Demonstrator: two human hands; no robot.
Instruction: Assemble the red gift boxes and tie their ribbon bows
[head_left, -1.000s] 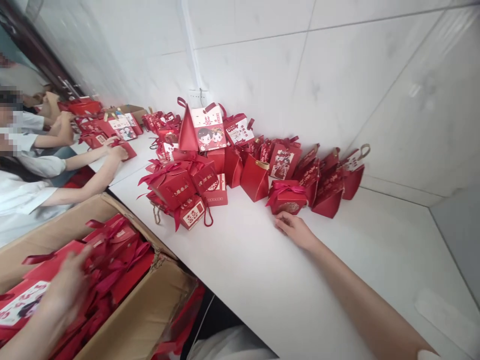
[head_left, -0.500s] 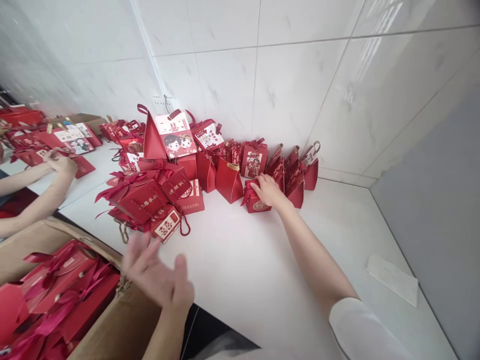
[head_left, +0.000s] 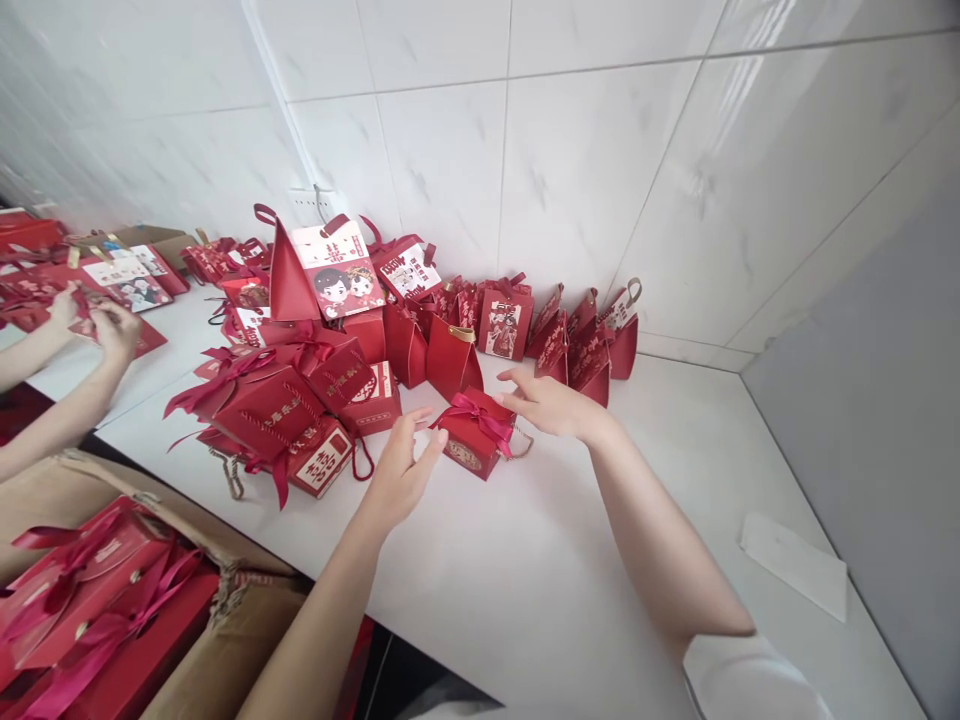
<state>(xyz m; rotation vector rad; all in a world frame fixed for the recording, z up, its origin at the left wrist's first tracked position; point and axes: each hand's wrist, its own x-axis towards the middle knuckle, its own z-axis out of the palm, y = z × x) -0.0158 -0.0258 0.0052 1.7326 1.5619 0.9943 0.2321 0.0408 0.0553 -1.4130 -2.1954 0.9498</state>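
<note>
A small red gift box (head_left: 474,440) with a dark pink ribbon bow sits on the white countertop (head_left: 570,560) between my two hands. My right hand (head_left: 551,402) is at its right side, fingers spread and touching the bow. My left hand (head_left: 401,470) reaches its left side with fingers open. Behind it a heap of red gift boxes (head_left: 300,390) and a row of red paper bags (head_left: 570,335) stand against the tiled wall. One taller bag (head_left: 337,270) shows a cartoon couple.
A brown cardboard carton (head_left: 217,640) full of red ribboned boxes stands at the lower left. Another person's hands (head_left: 97,320) work on red boxes at the far left. A white paper slip (head_left: 791,562) lies at the right near a grey wall.
The small red box has come forward from the row of bags toward me, with my right hand on it. My left hand has moved from above the carton to the box's left side.
</note>
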